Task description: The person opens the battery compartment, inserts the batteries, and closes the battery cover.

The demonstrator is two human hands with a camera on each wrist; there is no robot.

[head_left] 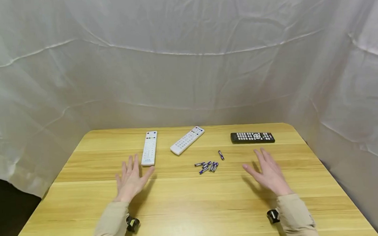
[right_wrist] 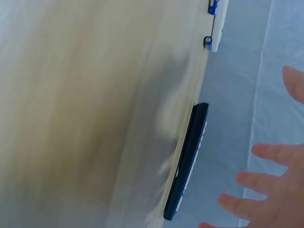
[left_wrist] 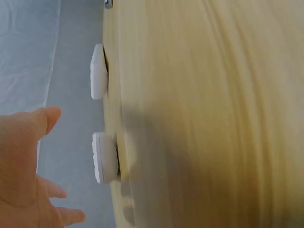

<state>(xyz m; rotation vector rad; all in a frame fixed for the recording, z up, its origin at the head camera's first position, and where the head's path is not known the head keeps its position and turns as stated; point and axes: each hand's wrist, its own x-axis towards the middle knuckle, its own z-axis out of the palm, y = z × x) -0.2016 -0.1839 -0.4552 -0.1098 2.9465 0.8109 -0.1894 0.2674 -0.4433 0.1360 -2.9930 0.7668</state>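
Fingers spread, my left hand (head_left: 131,182) hovers over the table and holds nothing; the nearest thing is a white remote control (head_left: 150,149) lying just beyond its fingertips. My right hand (head_left: 269,172) is spread the same way, also holding nothing, nearest to a black remote control (head_left: 252,137) farther back. Between them lies a loose group of several small batteries (head_left: 209,166), with one battery (head_left: 221,155) a little apart behind it. A second white remote control (head_left: 187,140) lies slanted at the back middle. In the left wrist view both white remotes (left_wrist: 105,157) appear edge-on.
All of these lie on a light wooden table (head_left: 195,205). Pale cloth curtain (head_left: 186,78) hangs behind the table's back edge and along both sides. A dark gap (head_left: 8,211) shows at the left. Each wrist carries a small black camera (head_left: 132,223).
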